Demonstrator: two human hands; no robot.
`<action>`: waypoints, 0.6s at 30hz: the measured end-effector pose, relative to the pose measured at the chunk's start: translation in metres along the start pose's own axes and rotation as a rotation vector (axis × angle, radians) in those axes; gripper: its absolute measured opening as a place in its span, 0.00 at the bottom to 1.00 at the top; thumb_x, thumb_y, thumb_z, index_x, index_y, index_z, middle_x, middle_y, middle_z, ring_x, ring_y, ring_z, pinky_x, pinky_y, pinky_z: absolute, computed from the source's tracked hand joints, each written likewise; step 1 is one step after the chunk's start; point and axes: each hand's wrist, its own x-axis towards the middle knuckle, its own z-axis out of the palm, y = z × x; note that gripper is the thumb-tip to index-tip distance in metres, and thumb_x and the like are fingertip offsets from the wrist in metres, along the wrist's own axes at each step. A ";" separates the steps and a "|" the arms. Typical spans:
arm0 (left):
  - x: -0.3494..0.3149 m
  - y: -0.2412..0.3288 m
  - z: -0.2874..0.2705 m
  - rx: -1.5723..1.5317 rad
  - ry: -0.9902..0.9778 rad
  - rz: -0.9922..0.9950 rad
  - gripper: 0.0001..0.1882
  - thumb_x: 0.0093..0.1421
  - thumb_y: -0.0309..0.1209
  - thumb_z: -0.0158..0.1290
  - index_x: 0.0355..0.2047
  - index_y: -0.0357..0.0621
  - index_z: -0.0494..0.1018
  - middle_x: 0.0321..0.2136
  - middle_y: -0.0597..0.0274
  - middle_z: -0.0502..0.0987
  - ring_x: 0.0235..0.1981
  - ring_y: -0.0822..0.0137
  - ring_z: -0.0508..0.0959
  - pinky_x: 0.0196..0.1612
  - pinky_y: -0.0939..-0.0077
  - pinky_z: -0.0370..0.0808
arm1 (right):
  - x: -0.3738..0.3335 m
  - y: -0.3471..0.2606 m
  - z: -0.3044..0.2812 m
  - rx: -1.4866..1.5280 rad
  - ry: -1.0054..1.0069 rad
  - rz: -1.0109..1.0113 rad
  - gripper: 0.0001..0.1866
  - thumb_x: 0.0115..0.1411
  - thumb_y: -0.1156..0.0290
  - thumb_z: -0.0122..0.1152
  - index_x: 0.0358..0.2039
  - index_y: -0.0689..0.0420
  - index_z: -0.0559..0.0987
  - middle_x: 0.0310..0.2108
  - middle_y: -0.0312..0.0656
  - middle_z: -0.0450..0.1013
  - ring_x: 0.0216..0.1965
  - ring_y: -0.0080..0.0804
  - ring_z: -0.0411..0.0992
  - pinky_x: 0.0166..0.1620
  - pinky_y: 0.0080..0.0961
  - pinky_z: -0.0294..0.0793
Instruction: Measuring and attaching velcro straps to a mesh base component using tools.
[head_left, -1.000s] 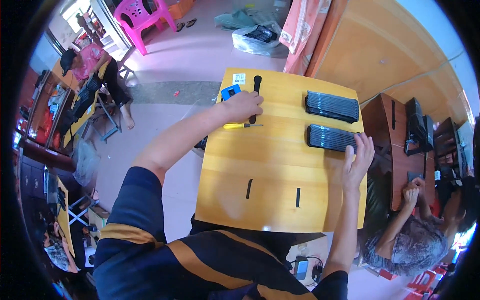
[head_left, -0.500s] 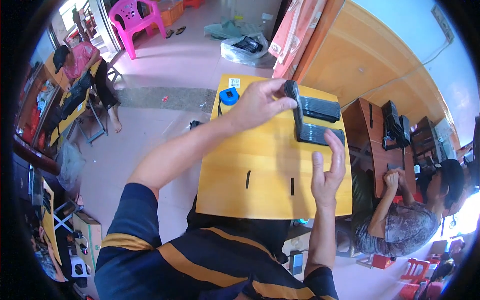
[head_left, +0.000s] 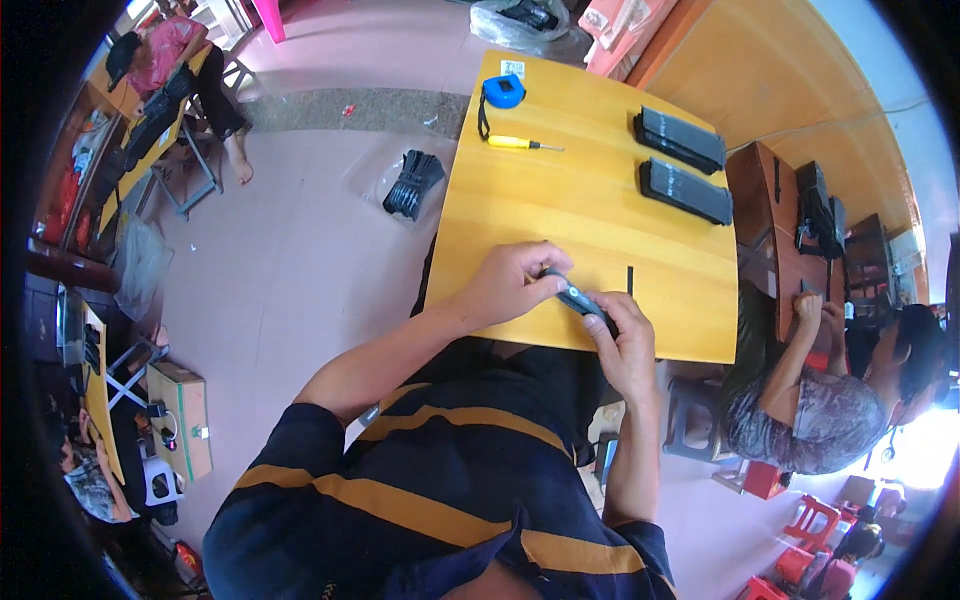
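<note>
Close to the near edge of the yellow table, my left hand (head_left: 512,284) pinches one end of a dark narrow strip (head_left: 575,297) with a small pale mark on it. The other end is between the thumb and fingers of my right hand (head_left: 628,348). The strip slants down from left to right between both hands, and its kind is unclear. Farther back at the right lie two stacks of flat black pieces (head_left: 682,140) with pale print, apart from my hands. A short black line (head_left: 630,280) shows on the tabletop just beyond my right hand.
The yellow table (head_left: 560,210) carries a blue tape measure (head_left: 504,92) and a yellow-handled screwdriver (head_left: 512,142) at its far left. Bundled black pieces (head_left: 413,185) lie in clear plastic left of it. One person (head_left: 800,410) sits at the right, another (head_left: 165,60) at far left.
Both hands have drawn back from the far-right stacks to the near edge, where they now hold the strip together. The black piece my left hand held up by the stacks is no longer raised there.
</note>
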 end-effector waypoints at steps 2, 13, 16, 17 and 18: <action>-0.013 -0.010 -0.005 0.285 -0.093 -0.025 0.11 0.61 0.26 0.61 0.44 0.38 0.79 0.32 0.58 0.82 0.33 0.68 0.82 0.38 0.74 0.77 | -0.005 0.009 0.005 -0.034 -0.093 -0.039 0.13 0.61 0.75 0.65 0.47 0.61 0.82 0.37 0.51 0.75 0.43 0.49 0.76 0.47 0.37 0.75; -0.034 -0.020 -0.001 0.759 -0.041 0.143 0.08 0.59 0.35 0.62 0.35 0.45 0.80 0.31 0.54 0.81 0.39 0.50 0.79 0.45 0.57 0.76 | -0.001 0.037 0.029 -0.251 -0.030 -0.184 0.10 0.60 0.72 0.66 0.42 0.57 0.84 0.40 0.47 0.77 0.45 0.50 0.75 0.50 0.43 0.74; -0.034 -0.036 -0.002 0.830 0.029 0.355 0.08 0.60 0.33 0.60 0.36 0.43 0.80 0.36 0.52 0.80 0.42 0.48 0.78 0.48 0.57 0.75 | -0.002 0.038 0.033 -0.279 -0.001 -0.187 0.09 0.58 0.71 0.66 0.40 0.57 0.83 0.40 0.45 0.78 0.45 0.48 0.75 0.50 0.42 0.74; -0.033 -0.040 -0.003 0.837 0.022 0.350 0.08 0.60 0.33 0.60 0.36 0.43 0.80 0.36 0.52 0.80 0.42 0.48 0.78 0.48 0.57 0.75 | -0.002 0.039 0.034 -0.283 0.014 -0.184 0.09 0.58 0.71 0.67 0.39 0.57 0.83 0.39 0.45 0.77 0.45 0.48 0.75 0.50 0.42 0.74; -0.030 -0.042 -0.007 0.740 0.008 0.309 0.08 0.60 0.32 0.59 0.37 0.42 0.79 0.37 0.51 0.79 0.42 0.48 0.78 0.49 0.56 0.74 | -0.002 0.039 0.034 -0.284 0.017 -0.182 0.09 0.58 0.71 0.67 0.39 0.57 0.83 0.39 0.45 0.77 0.45 0.48 0.75 0.50 0.42 0.74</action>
